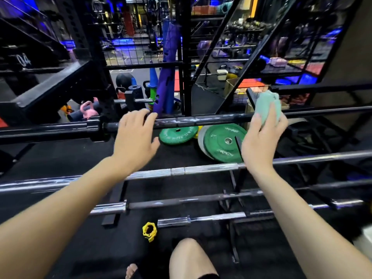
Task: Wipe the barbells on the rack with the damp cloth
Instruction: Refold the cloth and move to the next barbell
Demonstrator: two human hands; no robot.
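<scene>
Right hand (261, 137) pinches the balled damp cloth (267, 109) against the top barbell (191, 120), left hand (134, 137) spread beside it; white smears remain, lower barbells (201, 170) apparently unwiped.

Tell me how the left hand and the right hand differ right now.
The left hand holds nothing, its fingers spread and resting on the top black barbell; the right hand grips a bunched green cloth. The left hand sits nearer the bar's collar, the right hand farther along the shaft. Both reach to the same top bar.
</scene>
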